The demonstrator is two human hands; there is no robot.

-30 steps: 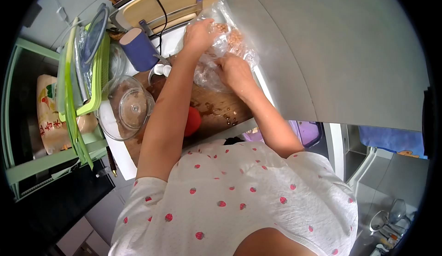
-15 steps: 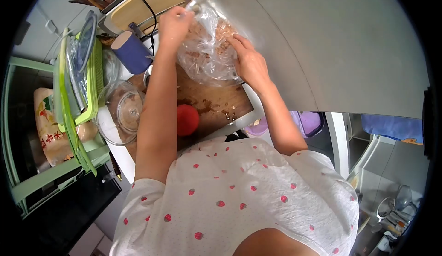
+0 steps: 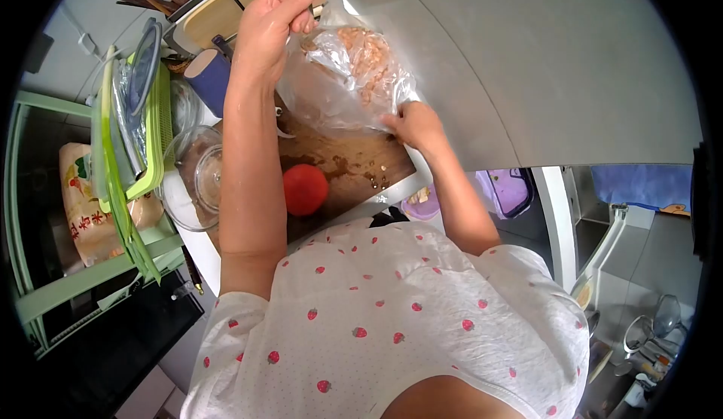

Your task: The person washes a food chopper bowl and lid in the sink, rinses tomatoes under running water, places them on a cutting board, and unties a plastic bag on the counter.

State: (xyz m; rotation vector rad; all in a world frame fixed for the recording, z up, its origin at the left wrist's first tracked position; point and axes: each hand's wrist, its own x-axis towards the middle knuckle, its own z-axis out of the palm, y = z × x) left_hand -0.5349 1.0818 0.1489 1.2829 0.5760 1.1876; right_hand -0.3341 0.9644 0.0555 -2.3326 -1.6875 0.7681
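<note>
A clear plastic bag [image 3: 320,102] hangs stretched between my two hands, holding small orange-tan pieces [image 3: 369,57] too blurred to name. My left hand [image 3: 271,27] is closed on the bag's upper edge, thumb against the fingers. At the bag's lower right corner, my right hand [image 3: 418,126] pinches the plastic. Under the bag lies a wet brown wooden board [image 3: 346,155] with small crumbs. A red round object [image 3: 304,190] sits on it beside my left forearm. Part of a white curved rim shows near my left wrist.
Left of my forearm stand a clear bowl [image 3: 177,197] and a blue cylinder [image 3: 212,87]. Farther left are a green basket [image 3: 156,129], long green stalks [image 3: 117,185] and a printed bag [image 3: 79,208]. A grey panel [image 3: 542,65] rises close on the right. Purple containers [image 3: 503,191] sit below.
My left hand has moved up and left with the bag's edge. My right hand has shifted down from the bag's side to its lower corner. The bag is now spread flatter.
</note>
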